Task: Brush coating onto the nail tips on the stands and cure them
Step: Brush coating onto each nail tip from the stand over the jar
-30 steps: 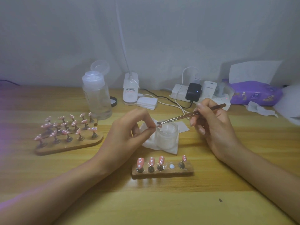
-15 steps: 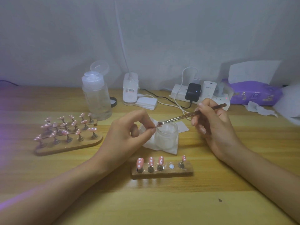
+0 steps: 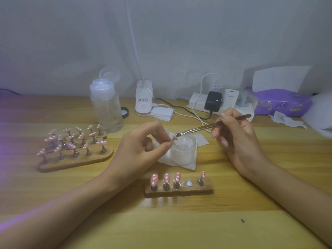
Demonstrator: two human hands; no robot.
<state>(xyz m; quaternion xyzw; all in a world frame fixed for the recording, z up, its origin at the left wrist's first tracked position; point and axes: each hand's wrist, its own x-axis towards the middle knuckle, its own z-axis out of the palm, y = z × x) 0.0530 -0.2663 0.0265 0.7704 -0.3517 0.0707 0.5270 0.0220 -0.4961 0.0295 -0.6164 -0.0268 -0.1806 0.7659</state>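
Note:
My left hand (image 3: 142, 148) pinches a small pink nail tip (image 3: 173, 137) between thumb and forefinger, above a frosted glass jar (image 3: 184, 150). A thin metal-handled brush (image 3: 212, 125) is gripped in my right hand (image 3: 237, 141), and its bristle end touches the held tip. Close in front of me lies a small wooden stand (image 3: 179, 190) carrying pink dotted nail tips on pegs, with one empty magnet spot. On the left, a larger wooden stand (image 3: 75, 161) carries several pink tips in rows.
The jar sits on a white wipe (image 3: 181, 163). Behind stand a clear pump bottle (image 3: 106, 106), a white lamp base (image 3: 143, 97), a pad stack (image 3: 161, 114), a power strip with chargers and cables (image 3: 215, 103), and a purple tissue pack (image 3: 280, 103).
The brush tip has shifted slightly along the pinched nail tip. Both hands stay nearly where they were above the jar.

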